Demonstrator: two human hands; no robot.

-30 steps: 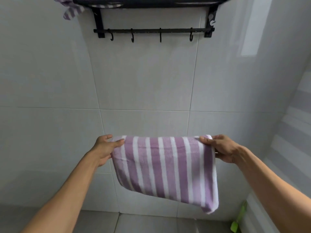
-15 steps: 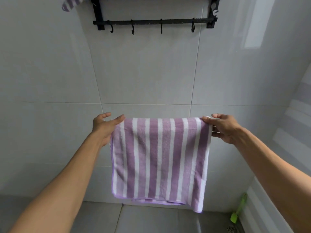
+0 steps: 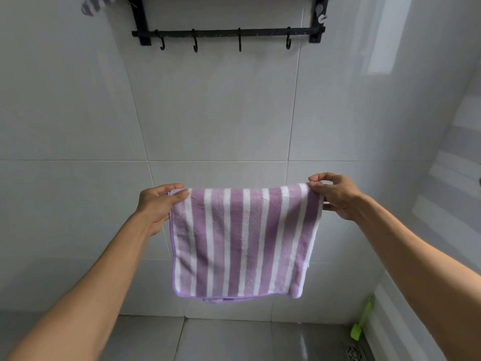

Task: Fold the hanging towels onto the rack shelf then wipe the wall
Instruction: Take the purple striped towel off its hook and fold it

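since a second ago the purple-and-white striped terry towel (image 3: 242, 241) has swung down to hang flat and doubled between both hands, left hand (image 3: 158, 204) and right hand (image 3: 335, 195) each pinching a top corner. folding is midway; next, i judge, bring the corners together, then lift it to the black metal wall rack (image 3: 226, 32) well above the hands.

Black rack (image 3: 226, 32) mounted high on tiled wall (image 3: 221, 113); four hooks hung from its lower bar. Striped purple-white cloth (image 3: 95, 5) draped off rack's left end. Grey tiled floor (image 3: 221, 340) seen far below rack; green object (image 3: 360, 324) and metal drain (image 3: 355, 353) set at floor's right corner.
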